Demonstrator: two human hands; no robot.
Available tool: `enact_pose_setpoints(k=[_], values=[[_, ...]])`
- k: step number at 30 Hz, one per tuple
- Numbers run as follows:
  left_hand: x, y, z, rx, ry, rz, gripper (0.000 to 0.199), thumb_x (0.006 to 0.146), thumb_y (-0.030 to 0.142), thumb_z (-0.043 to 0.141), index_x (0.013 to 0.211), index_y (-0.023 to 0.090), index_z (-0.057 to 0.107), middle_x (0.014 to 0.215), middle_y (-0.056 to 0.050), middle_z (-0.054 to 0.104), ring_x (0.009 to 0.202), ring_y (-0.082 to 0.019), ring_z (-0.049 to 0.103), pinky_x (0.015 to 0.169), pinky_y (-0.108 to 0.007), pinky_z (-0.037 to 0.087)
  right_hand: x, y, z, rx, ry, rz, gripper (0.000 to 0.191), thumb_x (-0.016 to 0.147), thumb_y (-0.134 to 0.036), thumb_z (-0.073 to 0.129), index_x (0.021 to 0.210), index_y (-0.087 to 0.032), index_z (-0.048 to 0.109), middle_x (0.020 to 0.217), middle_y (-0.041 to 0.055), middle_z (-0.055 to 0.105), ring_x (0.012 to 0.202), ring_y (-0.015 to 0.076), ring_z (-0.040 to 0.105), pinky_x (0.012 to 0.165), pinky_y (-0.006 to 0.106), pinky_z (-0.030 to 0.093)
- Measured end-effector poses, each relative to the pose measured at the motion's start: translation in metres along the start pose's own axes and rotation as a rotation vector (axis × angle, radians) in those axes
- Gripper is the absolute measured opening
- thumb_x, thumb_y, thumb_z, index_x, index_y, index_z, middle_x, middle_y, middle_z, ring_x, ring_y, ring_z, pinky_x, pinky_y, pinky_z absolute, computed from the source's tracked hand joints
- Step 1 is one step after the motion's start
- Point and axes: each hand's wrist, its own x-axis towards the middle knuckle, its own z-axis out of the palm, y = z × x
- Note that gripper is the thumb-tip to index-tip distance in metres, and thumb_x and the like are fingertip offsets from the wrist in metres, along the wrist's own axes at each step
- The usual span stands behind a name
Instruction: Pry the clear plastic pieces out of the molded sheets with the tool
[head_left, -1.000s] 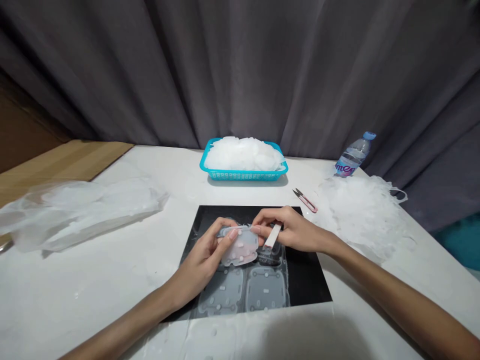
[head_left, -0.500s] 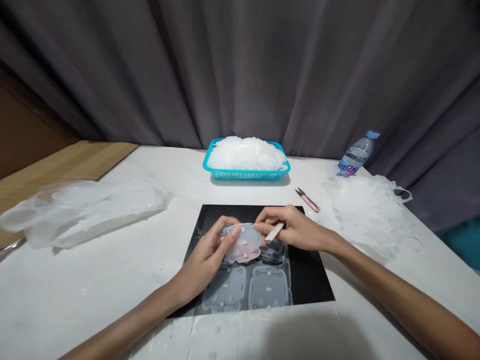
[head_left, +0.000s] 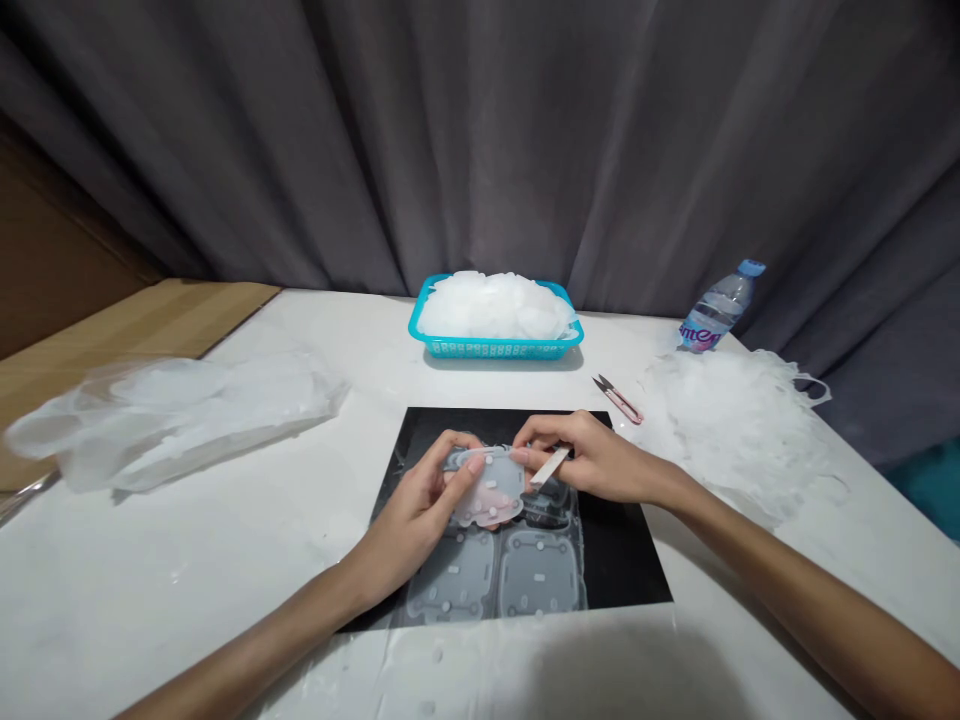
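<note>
My left hand (head_left: pixel 442 485) is closed on a translucent, rounded-square silicone-like piece (head_left: pixel 491 482) with small white bumps, thumb on its face and fingers behind. My right hand (head_left: pixel 581 455) pinches the upper right edge of that piece between thumb and fingertips. A flat, pale strip-like tool (head_left: pixel 551 468) is tucked in the same hand, slanting down to the left; its exact kind does not show. Beneath both hands, a clear sheet of similar moulded pieces (head_left: pixel 540 578) lies over a black mat (head_left: pixel 626 560) and runs past its near edge.
A blue basket (head_left: pixel 495 349) heaped with white translucent pieces stands at the back. Pink-handled thread snips (head_left: pixel 619 400) lie right of the mat, near a pile of white scraps (head_left: pixel 731 430) and a water bottle (head_left: pixel 716 310). Leftward are a plastic bag (head_left: pixel 187 415) and cardboard (head_left: pixel 142 315).
The whole view has shifted very slightly. Both hands keep their hold on the translucent piece, and the pale tool stays in my right hand.
</note>
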Motion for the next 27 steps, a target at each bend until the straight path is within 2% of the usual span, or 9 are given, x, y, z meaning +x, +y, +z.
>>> enact_pose_setpoints(k=[5,9,16,21,27], values=[[0.0002,0.0002,-0.0001,-0.008,-0.015,-0.018,0.034,0.104,0.057,0.052,0.113,0.024,0.053,0.062,0.008,0.047,0.056,-0.012,0.037,0.053,-0.023,0.027,-0.0001,-0.0008,0.0000,-0.004,-0.002,-0.007,0.016,0.104,-0.030,0.060,0.103,-0.018,0.070,0.087,0.0039,0.080,0.082,0.0172,0.076,0.074,0.025,0.051],[-0.0006,0.0034,0.0006,-0.021,-0.006,0.004,0.032,0.104,0.055,0.053,0.113,0.024,0.053,0.063,0.006,0.053,0.056,-0.013,0.043,0.053,-0.024,0.029,-0.0010,-0.0013,-0.0007,0.005,-0.005,-0.001,0.016,0.104,-0.031,0.060,0.104,-0.017,0.070,0.087,0.0038,0.078,0.081,0.0164,0.073,0.072,0.025,0.050],[-0.0023,0.0051,0.0012,-0.082,-0.002,-0.001,0.032,0.104,0.055,0.054,0.114,0.025,0.053,0.069,0.004,0.062,0.063,-0.015,0.055,0.058,-0.023,0.040,-0.0005,-0.0036,-0.0021,-0.058,0.030,-0.047,0.017,0.102,-0.031,0.062,0.102,-0.018,0.073,0.089,0.0020,0.071,0.077,0.0136,0.060,0.069,0.025,0.046],[-0.0020,0.0023,0.0015,-0.154,-0.027,0.015,0.030,0.104,0.052,0.056,0.113,0.024,0.052,0.068,0.005,0.063,0.061,-0.013,0.056,0.058,-0.022,0.041,0.0003,-0.0014,0.0000,-0.032,0.068,-0.076,0.015,0.099,-0.033,0.067,0.103,-0.020,0.073,0.091,0.0007,0.070,0.073,0.0121,0.050,0.067,0.025,0.042],[-0.0011,-0.0005,0.0026,-0.228,0.021,0.014,0.034,0.097,0.046,0.070,0.112,0.023,0.050,0.079,0.002,0.073,0.069,-0.014,0.065,0.064,-0.023,0.047,0.0001,-0.0008,-0.0024,0.021,0.100,-0.077,0.013,0.096,-0.032,0.072,0.097,-0.019,0.073,0.085,-0.0002,0.068,0.069,0.0110,0.046,0.064,0.025,0.041]])
